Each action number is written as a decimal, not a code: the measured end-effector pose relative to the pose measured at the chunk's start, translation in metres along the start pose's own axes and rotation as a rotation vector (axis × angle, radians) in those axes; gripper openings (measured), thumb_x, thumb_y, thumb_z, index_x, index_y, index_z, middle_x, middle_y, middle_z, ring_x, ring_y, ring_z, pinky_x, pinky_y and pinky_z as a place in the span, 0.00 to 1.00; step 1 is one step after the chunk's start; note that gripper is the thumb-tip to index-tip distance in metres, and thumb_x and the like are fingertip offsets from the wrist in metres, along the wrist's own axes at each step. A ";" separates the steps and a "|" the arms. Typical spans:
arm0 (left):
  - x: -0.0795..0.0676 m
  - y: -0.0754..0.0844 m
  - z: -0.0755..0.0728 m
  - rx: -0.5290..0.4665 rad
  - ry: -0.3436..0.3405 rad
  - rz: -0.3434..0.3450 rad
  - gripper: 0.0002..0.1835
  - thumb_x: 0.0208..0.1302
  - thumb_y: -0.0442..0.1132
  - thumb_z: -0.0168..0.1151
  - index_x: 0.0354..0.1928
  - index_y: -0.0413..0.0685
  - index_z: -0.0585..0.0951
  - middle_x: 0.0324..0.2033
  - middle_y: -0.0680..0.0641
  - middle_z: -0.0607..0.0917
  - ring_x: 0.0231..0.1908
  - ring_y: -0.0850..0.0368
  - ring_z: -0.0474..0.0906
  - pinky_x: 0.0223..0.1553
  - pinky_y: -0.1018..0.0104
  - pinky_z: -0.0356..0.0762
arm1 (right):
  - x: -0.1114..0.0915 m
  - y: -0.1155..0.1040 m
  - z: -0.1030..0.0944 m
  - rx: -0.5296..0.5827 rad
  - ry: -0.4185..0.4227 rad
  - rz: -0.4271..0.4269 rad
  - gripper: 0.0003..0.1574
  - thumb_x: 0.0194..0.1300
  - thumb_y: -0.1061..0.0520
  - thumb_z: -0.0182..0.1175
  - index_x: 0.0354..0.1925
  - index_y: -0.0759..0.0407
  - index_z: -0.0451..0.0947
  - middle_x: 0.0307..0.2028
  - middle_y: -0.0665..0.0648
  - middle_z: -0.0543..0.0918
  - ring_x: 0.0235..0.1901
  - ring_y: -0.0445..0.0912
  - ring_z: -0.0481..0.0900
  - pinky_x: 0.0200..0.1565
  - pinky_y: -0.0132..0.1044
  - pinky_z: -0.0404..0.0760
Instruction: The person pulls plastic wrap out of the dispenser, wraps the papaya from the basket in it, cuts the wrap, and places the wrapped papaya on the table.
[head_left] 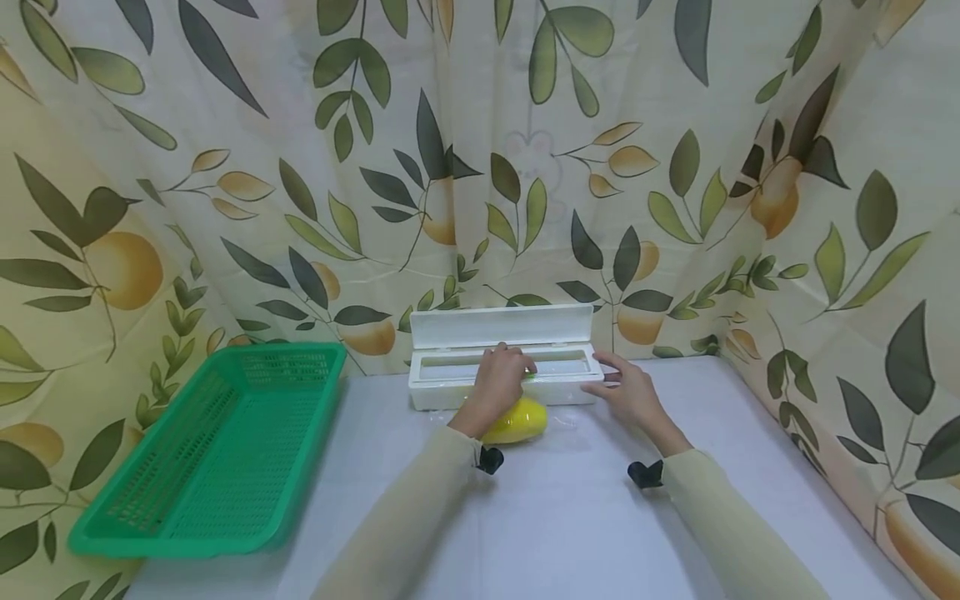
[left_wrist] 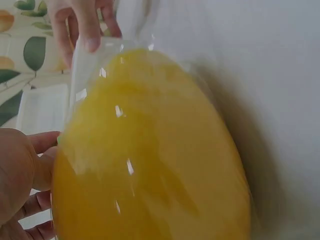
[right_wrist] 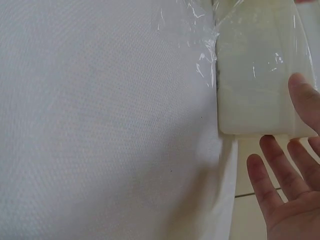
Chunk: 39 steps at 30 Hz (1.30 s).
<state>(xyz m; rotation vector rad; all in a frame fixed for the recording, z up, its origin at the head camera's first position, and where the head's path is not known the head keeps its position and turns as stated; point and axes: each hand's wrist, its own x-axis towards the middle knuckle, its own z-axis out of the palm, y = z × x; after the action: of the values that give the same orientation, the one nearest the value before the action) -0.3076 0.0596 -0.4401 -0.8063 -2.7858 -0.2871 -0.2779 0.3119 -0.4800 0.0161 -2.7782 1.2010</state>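
Note:
A long white cling film dispenser box [head_left: 442, 396] stands at the back of the table with its lid [head_left: 502, 327] raised. Clear film [right_wrist: 205, 55] hangs from its front. Before it lies an oval yellow fruit [head_left: 521, 422] under glossy film; in the left wrist view the fruit [left_wrist: 150, 150] fills the middle. My left hand [head_left: 497, 385] reaches over the box, thumb and finger pinching a small green piece [head_left: 529, 373] at the slot, mostly hidden. With my right hand [head_left: 633, 392] I grip the box's right end, thumb [right_wrist: 302, 97] on its film-covered face and fingers at the end.
A green perforated plastic basket [head_left: 300, 467] stands on the left side of the table. White cloth [head_left: 555, 533] covers the tabletop. A curtain [head_left: 480, 167] printed with leaves and fruit hangs close behind the box and along both sides.

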 end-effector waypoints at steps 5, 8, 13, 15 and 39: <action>-0.017 -0.023 -0.008 -0.022 0.009 -0.060 0.13 0.67 0.33 0.68 0.47 0.60 0.91 0.42 0.55 0.89 0.45 0.55 0.77 0.45 0.62 0.72 | 0.001 0.000 0.002 0.011 -0.001 -0.006 0.49 0.63 0.46 0.74 0.74 0.57 0.65 0.73 0.67 0.68 0.60 0.64 0.79 0.53 0.56 0.83; -0.025 -0.035 -0.010 -0.025 0.025 -0.074 0.13 0.67 0.32 0.67 0.46 0.59 0.91 0.41 0.55 0.89 0.45 0.54 0.77 0.45 0.61 0.73 | 0.001 0.000 0.002 0.020 -0.007 0.000 0.49 0.63 0.45 0.74 0.75 0.56 0.65 0.73 0.67 0.67 0.61 0.64 0.78 0.53 0.56 0.82; -0.034 -0.052 -0.010 -0.020 0.040 -0.090 0.13 0.67 0.31 0.68 0.46 0.59 0.91 0.42 0.54 0.89 0.45 0.53 0.77 0.46 0.61 0.74 | 0.001 0.000 0.001 0.025 -0.012 0.011 0.51 0.63 0.45 0.74 0.76 0.56 0.63 0.74 0.66 0.66 0.62 0.65 0.77 0.54 0.56 0.82; -0.039 -0.058 -0.012 -0.019 0.049 -0.099 0.12 0.67 0.32 0.69 0.45 0.59 0.91 0.42 0.54 0.89 0.45 0.53 0.77 0.45 0.60 0.74 | 0.000 0.000 0.000 0.021 -0.016 0.012 0.51 0.63 0.45 0.73 0.76 0.56 0.63 0.74 0.66 0.66 0.62 0.65 0.77 0.54 0.56 0.82; -0.061 -0.090 -0.017 -0.048 0.136 -0.120 0.13 0.64 0.28 0.69 0.42 0.55 0.91 0.41 0.51 0.89 0.38 0.52 0.75 0.40 0.59 0.72 | 0.003 0.000 0.002 0.009 -0.010 0.011 0.51 0.63 0.43 0.74 0.75 0.57 0.63 0.74 0.67 0.66 0.62 0.65 0.77 0.56 0.59 0.80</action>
<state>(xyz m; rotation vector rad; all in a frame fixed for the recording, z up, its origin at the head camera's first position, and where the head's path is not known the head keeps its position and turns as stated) -0.3035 -0.0494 -0.4513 -0.6068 -2.7128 -0.4148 -0.2806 0.3110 -0.4808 0.0082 -2.7855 1.2193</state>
